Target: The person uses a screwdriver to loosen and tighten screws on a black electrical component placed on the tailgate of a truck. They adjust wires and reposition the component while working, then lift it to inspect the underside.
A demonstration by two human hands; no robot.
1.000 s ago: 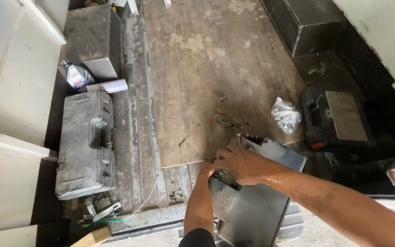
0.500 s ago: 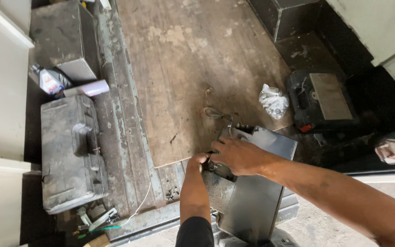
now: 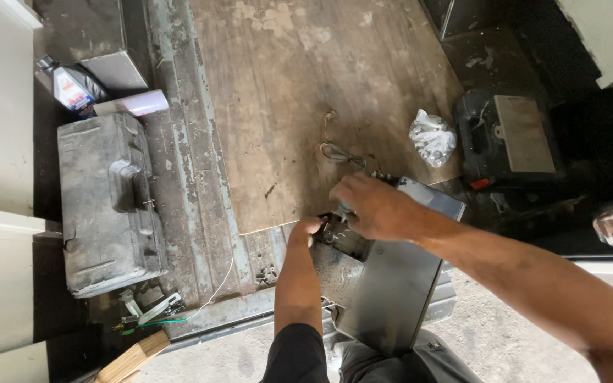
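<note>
I counted one flat grey metal box (image 3: 391, 284) lying at the edge of the truck floor (image 3: 200, 198), one plywood sheet (image 3: 306, 92), one grey toolbox (image 3: 111, 202), one black case (image 3: 509, 135), one crumpled plastic bag (image 3: 432, 137) and one bottle (image 3: 72, 89). My right hand (image 3: 374, 206) curled loosely over the box's far corner, fingers bent and touching a small dark fitting there. My left hand (image 3: 308, 228) was closed, pinching at the same spot; what it held I could not tell.
</note>
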